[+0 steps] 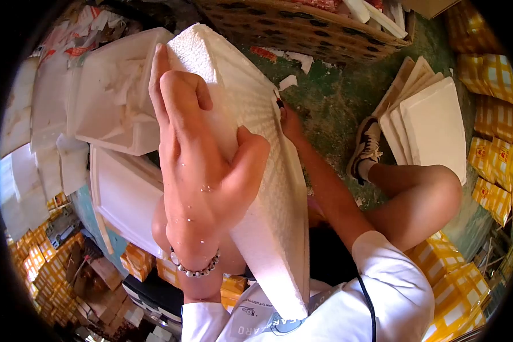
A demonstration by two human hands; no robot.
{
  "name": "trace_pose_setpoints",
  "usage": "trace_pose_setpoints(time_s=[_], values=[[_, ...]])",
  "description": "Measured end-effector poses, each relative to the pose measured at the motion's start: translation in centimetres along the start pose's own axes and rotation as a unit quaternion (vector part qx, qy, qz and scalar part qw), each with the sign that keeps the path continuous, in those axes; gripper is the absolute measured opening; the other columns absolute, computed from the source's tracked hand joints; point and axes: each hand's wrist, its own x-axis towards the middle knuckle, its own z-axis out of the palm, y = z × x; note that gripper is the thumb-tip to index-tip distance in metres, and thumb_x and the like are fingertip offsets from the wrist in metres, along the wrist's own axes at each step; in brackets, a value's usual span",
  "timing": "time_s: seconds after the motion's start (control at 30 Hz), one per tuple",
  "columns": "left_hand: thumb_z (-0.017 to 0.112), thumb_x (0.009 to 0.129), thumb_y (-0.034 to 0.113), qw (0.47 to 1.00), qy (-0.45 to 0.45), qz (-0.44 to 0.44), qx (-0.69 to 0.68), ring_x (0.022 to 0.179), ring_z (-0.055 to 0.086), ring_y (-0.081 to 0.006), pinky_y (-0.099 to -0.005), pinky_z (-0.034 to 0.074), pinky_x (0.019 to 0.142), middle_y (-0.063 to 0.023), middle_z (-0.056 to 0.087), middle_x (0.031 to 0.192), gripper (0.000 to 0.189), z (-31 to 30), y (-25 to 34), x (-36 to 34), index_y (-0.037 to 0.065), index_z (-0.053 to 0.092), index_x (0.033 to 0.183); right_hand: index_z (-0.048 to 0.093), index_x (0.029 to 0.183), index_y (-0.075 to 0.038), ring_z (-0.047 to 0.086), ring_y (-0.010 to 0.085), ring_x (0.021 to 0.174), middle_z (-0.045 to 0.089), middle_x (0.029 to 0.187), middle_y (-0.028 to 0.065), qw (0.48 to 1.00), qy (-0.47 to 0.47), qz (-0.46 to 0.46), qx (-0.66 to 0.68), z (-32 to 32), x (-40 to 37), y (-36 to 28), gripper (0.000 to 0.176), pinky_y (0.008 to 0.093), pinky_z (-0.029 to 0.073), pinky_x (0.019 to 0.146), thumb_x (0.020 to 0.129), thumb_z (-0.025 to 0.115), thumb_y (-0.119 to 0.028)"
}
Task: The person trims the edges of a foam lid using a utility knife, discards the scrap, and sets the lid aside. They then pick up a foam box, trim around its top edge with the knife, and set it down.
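White foam slab (268, 171) — tilted, hand-held

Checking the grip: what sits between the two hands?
The white foam slab: the left hand presses its near face, the right hand shows past its far edge, in the head view.

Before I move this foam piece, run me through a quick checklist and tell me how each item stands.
1. Grip of left hand on foam piece: ok. The fingers lie up its near edge and the thumb presses on the ribbed face.
2. Grip of right hand at the far edge: cannot tell. It touches the edge, but its fingers are hidden.
3. Piece unbroken: cannot tell. The back face is out of sight.
4. Stacked foam sheets out of the way: ok. They lie on the floor beyond the shoe.
5. Gap to the foam boxes on the left: cannot tell. They overlap the piece in this view.
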Motion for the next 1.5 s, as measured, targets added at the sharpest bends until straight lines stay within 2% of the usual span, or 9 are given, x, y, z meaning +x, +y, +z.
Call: trace_pose_setpoints(time_s=[0.43, 0.5, 0.6, 0.73, 1.13, 1.23, 1.33, 1.4, 1.5], values=[[0.057, 0.069, 0.005, 1.000, 0.014, 0.015, -0.018, 0.100, 0.037, -0.0215, -0.0254, 0.030, 0.096, -0.0094, 0.040, 0.108, 0.089, 0.1, -0.6, 0.2, -0.007, 0.031, 0.153, 0.050, 0.149, -0.009, 0.069, 0.0383, 0.087, 0.070, 0.113, 0.0229, 0.998, -0.039, 0.045, -0.024, 0.5, 0.7, -0.2, 0.042, 0.0515, 0.055, 0.073, 0.110, 0.043, -0.024], [0.057, 0.067, 0.005, 1.000, 0.016, 0.021, 0.007, 0.097, 0.037, -0.0220, -0.0249, 0.030, 0.095, -0.0091, 0.037, 0.102, 0.090, 0.1, -0.9, 0.2, -0.007, 0.032, 0.152, 0.049, 0.149, -0.008, 0.069, 0.0379, 0.086, 0.070, 0.106, 0.0260, 0.997, -0.008, -0.075, -0.027, -0.1, 0.0, 0.8, 0.044, 0.0534, 0.053, 0.071, 0.110, 0.044, -0.027], [0.057, 0.066, 0.004, 0.999, -0.005, 0.018, 0.026, 0.095, 0.038, -0.0223, -0.0244, 0.030, 0.095, -0.0094, 0.035, 0.100, 0.090, -0.1, 0.2, 0.3, -0.008, 0.031, 0.152, 0.050, 0.148, -0.008, 0.069, 0.0381, 0.088, 0.070, 0.106, 0.0284, 0.992, -0.089, 0.066, -0.068, -0.7, 0.0, 0.8, 0.044, 0.0543, 0.053, 0.071, 0.110, 0.044, -0.028], [0.056, 0.066, 0.003, 0.999, -0.024, 0.012, 0.033, 0.093, 0.038, -0.0224, -0.0241, 0.031, 0.094, -0.0092, 0.033, 0.099, 0.090, 0.2, 1.0, 0.5, -0.009, 0.031, 0.152, 0.051, 0.145, -0.003, 0.068, 0.0400, 0.087, 0.069, 0.105, 0.0291, 0.997, -0.044, 0.003, -0.069, 1.0, 2.0, 0.6, 0.043, 0.0553, 0.052, 0.072, 0.110, 0.046, -0.026], [0.055, 0.070, 0.001, 0.997, -0.007, 0.037, 0.061, 0.096, 0.040, -0.0215, -0.0245, 0.032, 0.095, -0.0089, 0.039, 0.104, 0.086, 0.4, 0.4, 0.3, -0.004, 0.034, 0.153, 0.047, 0.146, -0.002, 0.062, 0.0375, 0.060, 0.070, 0.083, 0.0208, 0.976, -0.137, 0.080, -0.148, -0.1, -3.5, 0.6, 0.047, 0.0546, 0.049, 0.058, 0.111, 0.038, -0.033], [0.053, 0.073, 0.001, 0.996, -0.028, -0.001, 0.083, 0.112, 0.047, -0.0244, -0.0268, 0.031, 0.105, -0.0147, 0.052, 0.126, 0.083, -0.2, 0.8, 0.2, -0.001, 0.035, 0.154, 0.048, 0.146, -0.003, 0.063, 0.0374, 0.064, 0.069, 0.086, 0.0219, 0.995, -0.071, 0.033, -0.059, 0.7, -2.7, 3.0, 0.049, 0.0538, 0.049, 0.058, 0.112, 0.038, -0.036], [0.053, 0.074, 0.001, 0.999, -0.009, 0.027, 0.027, 0.119, 0.048, -0.0251, -0.0287, 0.031, 0.109, -0.0168, 0.053, 0.134, 0.082, 0.3, 0.5, 0.2, -0.002, 0.034, 0.154, 0.057, 0.128, 0.002, 0.062, 0.0383, 0.070, 0.067, 0.088, 0.0264, 0.998, -0.010, -0.039, -0.039, 0.6, -2.9, 2.8, 0.045, 0.0500, 0.048, 0.062, 0.112, 0.036, -0.035], [0.053, 0.074, 0.001, 1.000, 0.000, 0.002, -0.003, 0.118, 0.048, -0.0250, -0.0288, 0.032, 0.108, -0.0161, 0.053, 0.130, 0.082, 0.6, 0.7, 0.0, -0.002, 0.035, 0.153, 0.057, 0.123, 0.004, 0.058, 0.0400, 0.067, 0.062, 0.081, 0.0256, 0.990, -0.105, 0.076, -0.051, -1.2, -2.3, 1.7, 0.048, 0.0510, 0.047, 0.065, 0.113, 0.034, -0.037], [0.053, 0.074, 0.001, 1.000, 0.002, -0.011, -0.016, 0.116, 0.049, -0.0250, -0.0288, 0.033, 0.107, -0.0152, 0.054, 0.125, 0.081, 0.5, 0.7, 0.1, -0.002, 0.035, 0.153, 0.058, 0.118, 0.005, 0.055, 0.0421, 0.066, 0.059, 0.076, 0.0245, 0.992, -0.099, 0.064, -0.035, -1.1, -1.5, 1.7, 0.051, 0.0518, 0.048, 0.067, 0.113, 0.032, -0.038]])
